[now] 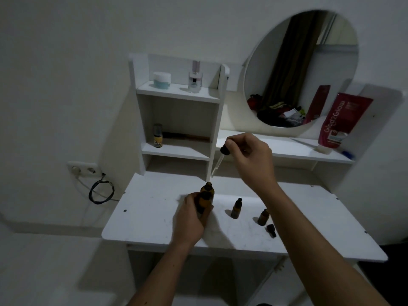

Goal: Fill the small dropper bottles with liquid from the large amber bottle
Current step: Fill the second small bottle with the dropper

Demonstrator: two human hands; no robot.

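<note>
Your left hand (189,215) is wrapped around the large amber bottle (206,198), which stands upright on the white surface (154,217) near its back edge. The fingers (208,209) close round the lower body of the bottle, and its open neck shows above them.

Your right hand (249,157) is raised above and to the right of that bottle. Its fingers pinch the black rubber bulb of a dropper (220,159), closed tight on it. The glass tube slants down and to the left, and its tip hangs just above the bottle's neck, clear of it, not inside.

Two small dropper bottles stand on the surface to the right of your left hand, under your right forearm. The nearer one (236,208) has its black cap on. The farther one (263,217) looks uncapped, though the light is too dim to be sure. A black cap (271,230) lies on its side just in front of that bottle. Neither hand touches the small bottles or the loose cap.
</note>
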